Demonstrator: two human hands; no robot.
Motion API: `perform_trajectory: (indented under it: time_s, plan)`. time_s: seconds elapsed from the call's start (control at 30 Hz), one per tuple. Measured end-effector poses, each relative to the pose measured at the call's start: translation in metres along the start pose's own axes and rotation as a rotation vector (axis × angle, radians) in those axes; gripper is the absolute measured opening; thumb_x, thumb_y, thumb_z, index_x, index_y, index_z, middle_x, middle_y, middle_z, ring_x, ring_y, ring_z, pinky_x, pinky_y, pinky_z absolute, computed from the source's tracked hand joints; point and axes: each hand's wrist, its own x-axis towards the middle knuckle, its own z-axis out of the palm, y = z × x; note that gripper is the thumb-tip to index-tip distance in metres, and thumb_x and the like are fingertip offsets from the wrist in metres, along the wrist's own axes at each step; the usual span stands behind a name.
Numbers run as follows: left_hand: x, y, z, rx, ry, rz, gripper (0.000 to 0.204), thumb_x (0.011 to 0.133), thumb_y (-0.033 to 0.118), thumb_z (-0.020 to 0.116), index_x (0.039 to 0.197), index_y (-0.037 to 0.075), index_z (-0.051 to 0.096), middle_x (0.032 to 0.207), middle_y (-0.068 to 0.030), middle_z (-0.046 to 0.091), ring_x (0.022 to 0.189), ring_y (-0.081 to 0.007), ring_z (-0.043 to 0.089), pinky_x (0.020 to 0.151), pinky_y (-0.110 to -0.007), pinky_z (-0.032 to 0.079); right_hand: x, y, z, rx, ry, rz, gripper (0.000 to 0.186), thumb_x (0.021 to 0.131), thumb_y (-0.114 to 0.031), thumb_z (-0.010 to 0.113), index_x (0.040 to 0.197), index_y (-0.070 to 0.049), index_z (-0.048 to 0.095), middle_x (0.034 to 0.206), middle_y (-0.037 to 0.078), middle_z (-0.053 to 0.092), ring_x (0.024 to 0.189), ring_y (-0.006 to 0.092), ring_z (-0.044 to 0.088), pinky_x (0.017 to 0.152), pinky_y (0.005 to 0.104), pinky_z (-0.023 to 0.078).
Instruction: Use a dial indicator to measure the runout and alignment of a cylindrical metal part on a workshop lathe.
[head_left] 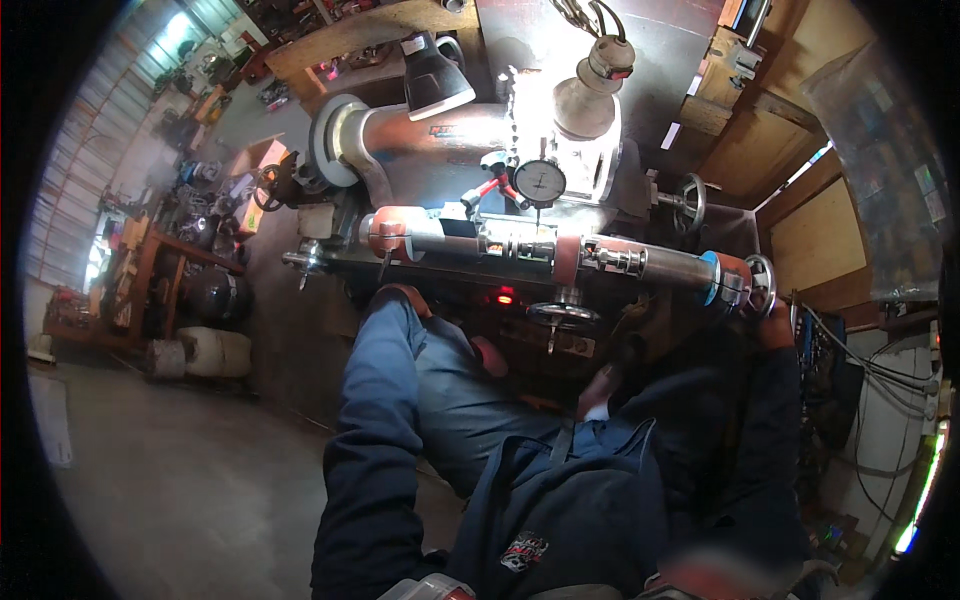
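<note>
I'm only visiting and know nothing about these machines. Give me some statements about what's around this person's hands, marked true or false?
1. The round, pale-faced dial gauge sits above the long steel bar. True.
2. The right-hand grip is at the dial gauge. False: it is by the silver metal handwheel at the bar's right end.
3. A small glowing red light shows below the bar. True.
4. The left-hand grip is above the red metal collar on the bar's left part. False: it is below that collar in the picture.
5. The person wears dark sleeves. True.
</note>
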Motion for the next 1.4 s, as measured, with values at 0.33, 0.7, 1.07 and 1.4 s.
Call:
perform_trajectory:
  time_s: [0.33, 0.7, 1.07, 1.4]
  plan:
    - [-0.007, 0.005, -0.007, 0.002, -0.046, 0.017, 0.058, 0.083, 0.050, 0.067, 0.127, 0.012, 0.063, 0.136, -0.0096, 0.057, 0.126, -0.0268, 0.053, 0.105, -0.038, 0.042, -0.047, -0.080, -0.049, 0.207, -0.029, -0.207, 0.016, 0.096, -0.010, 0.060, 0.105, 0.002, 0.064, 0.094, 0.003, 0.066, 0.087, 0.0093, 0.056, 0.082, 0.0259, 0.045]
    - [-0.007, 0.005, -0.008, -0.009, -0.012, -0.015, 0.062, 0.083, 0.049, 0.067, 0.128, 0.008, 0.061, 0.139, -0.0116, 0.055, 0.128, -0.0281, 0.052, 0.108, -0.038, 0.040, 0.032, -0.066, -0.024, 0.336, 0.072, -0.088, 0.026, 0.099, -0.028, 0.057, 0.101, -0.005, 0.067, 0.087, -0.001, 0.063, 0.081, 0.0077, 0.056, 0.074, 0.0243, 0.047]
    - [0.015, -0.003, -0.002, -0.034, -0.045, -0.009, 0.059, 0.083, 0.047, 0.068, 0.129, 0.012, 0.062, 0.140, -0.0088, 0.054, 0.128, -0.0268, 0.051, 0.108, -0.037, 0.039, -0.029, 0.002, -0.018, 0.002, 0.031, -0.058, 0.031, 0.095, -0.024, 0.059, 0.113, 0.001, 0.063, 0.108, 0.015, 0.068, 0.100, 0.0239, 0.064, 0.086, 0.0387, 0.047]
    - [0.023, -0.006, 0.000, -0.088, -0.083, -0.042, 0.059, 0.080, 0.044, 0.073, 0.128, 0.011, 0.062, 0.139, -0.0092, 0.055, 0.127, -0.0267, 0.053, 0.107, -0.037, 0.041, -0.004, -0.105, -0.039, 0.351, 0.095, -0.164, 0.022, 0.097, -0.020, 0.060, 0.108, -0.002, 0.066, 0.088, -0.003, 0.062, 0.077, 0.0052, 0.052, 0.068, 0.0209, 0.043]
